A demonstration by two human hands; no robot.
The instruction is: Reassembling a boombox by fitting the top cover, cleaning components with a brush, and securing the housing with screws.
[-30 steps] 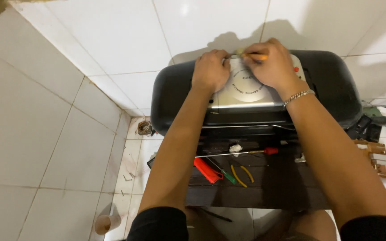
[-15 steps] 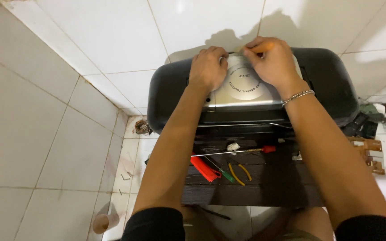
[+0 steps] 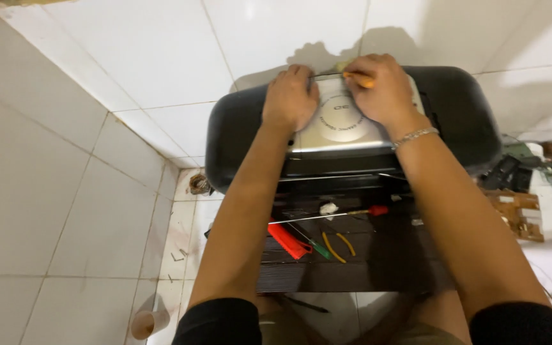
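sleeves: black, short | right wrist: silver chain bracelet (image 3: pixel 414 135)

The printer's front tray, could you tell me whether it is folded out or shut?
Folded out. The dark tray lies flat toward the person, below the printer, with a red-handled screwdriver and pliers resting on it.

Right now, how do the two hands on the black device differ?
The left hand lies flat and bare on the device's silver panel; the right hand grips an orange-handled tool at the far edge and has a bracelet at its wrist. Both rest on the device.
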